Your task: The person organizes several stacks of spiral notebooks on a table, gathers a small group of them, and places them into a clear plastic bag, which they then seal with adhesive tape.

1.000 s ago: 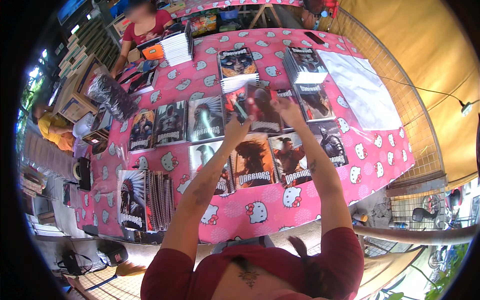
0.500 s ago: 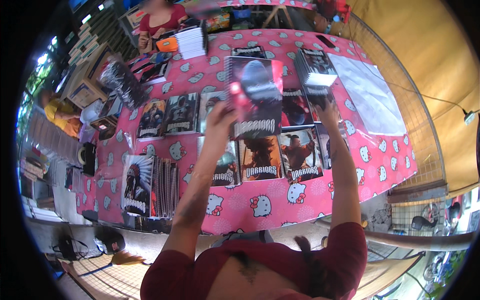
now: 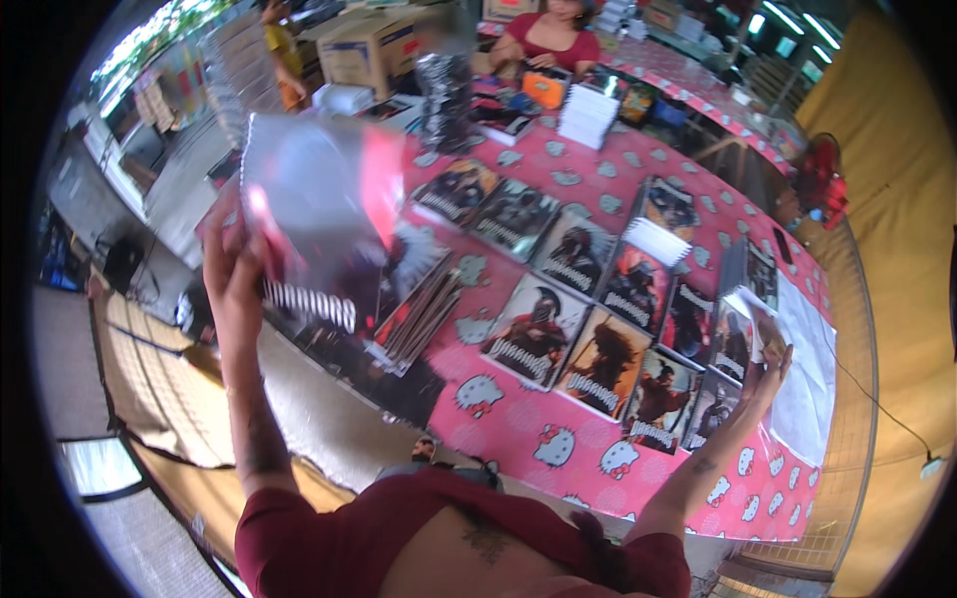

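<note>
Notebook (image 3: 324,204) in left hand (image 3: 234,269) — box (image 3: 364,60), contents hidden

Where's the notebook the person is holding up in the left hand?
In the head view, the notebook is at the left, raised in the left hand, partly hiding a row of spiral notebooks.

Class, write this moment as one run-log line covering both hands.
left hand: holding raised spiral notebook, blurred | right hand: beside laid-out notebooks, grip unclear | surface: pink patterned cloth
</note>
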{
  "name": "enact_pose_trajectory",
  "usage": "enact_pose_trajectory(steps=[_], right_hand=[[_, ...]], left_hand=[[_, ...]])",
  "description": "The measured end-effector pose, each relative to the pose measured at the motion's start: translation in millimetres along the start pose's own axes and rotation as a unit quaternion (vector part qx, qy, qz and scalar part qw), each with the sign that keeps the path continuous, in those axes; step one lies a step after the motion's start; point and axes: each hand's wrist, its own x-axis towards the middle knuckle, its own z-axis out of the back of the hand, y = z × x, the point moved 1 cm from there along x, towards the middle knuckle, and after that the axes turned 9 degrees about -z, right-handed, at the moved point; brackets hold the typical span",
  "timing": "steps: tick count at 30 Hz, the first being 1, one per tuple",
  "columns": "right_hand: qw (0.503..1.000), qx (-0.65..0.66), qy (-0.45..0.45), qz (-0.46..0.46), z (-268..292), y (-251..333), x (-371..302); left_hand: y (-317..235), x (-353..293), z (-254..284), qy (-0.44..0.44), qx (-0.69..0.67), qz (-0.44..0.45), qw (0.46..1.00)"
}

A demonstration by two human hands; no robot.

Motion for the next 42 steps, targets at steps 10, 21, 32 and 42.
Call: enact_pose_trajectory(steps=[10, 21, 32, 42], right_hand=[[0.908, -0.053, 0.393, -0.135, -327, -129, -369], [0.876, -0.386, 0.205, 0.203, -192, -161, -322], [0.623, -0.778, -0.083, 0.031, 103, -52, -127], [0.942, -0.335, -0.004, 0.023, 44, 12, -153]], left_hand=[[107, 38, 23, 0.065, -0.091, 0.108, 0.988], [80, -56, -85, 0.222, 0.289, -0.295, 0.883], [103, -372, -405, 0.521, 0.118, -0.475, 0.699], [5, -89, -165, 0.176, -0.299, 0.041, 0.937]])
